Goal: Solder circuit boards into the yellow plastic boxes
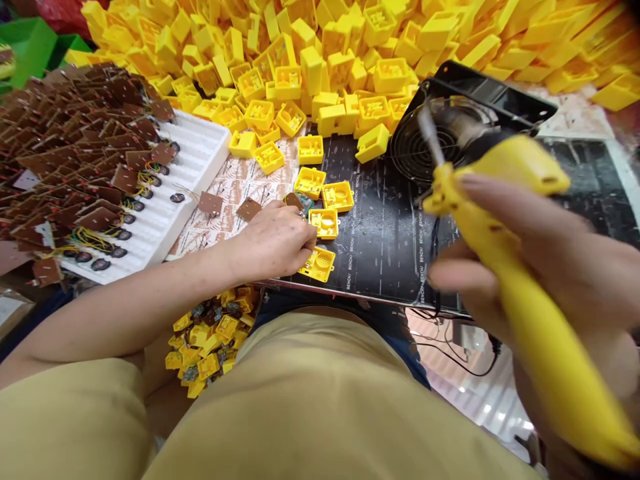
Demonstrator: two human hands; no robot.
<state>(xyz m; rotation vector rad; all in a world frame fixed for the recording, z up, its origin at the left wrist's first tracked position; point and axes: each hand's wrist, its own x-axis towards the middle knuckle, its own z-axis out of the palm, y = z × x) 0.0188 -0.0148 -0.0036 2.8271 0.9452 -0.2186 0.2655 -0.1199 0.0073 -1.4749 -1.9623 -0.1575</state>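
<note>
- Our left hand [275,240] bends over the table [380,233], fingers curled at the near-left edge of an open yellow case [325,225]; the fingertips are hidden, so we cannot tell whether that grip has closed on anything, though its place suggests steadying.
- Our right hand [565,247] wraps its grip firmly round a blurred yellow tool [530,293], metal tip upward and well apart from the case, probably to keep the tip clear of our fingers.
- One more open case [317,265] lies nearer the table's edge and two others just beyond, hollow sides up, so we can presumably see inside them.
- Brown boards [211,204] lie left of our wrist, beside a ridged white slab [200,143]; black discs [177,198] on wires rest along it, perhaps to stop the leads tangling with the board pile [85,133].
- A heap of yellow cases [310,67] walls off the far side.
- A black fan [410,147] stands behind the tool, its bulk limiting our room there; a dark cable [437,267] hangs over the edge.
</note>
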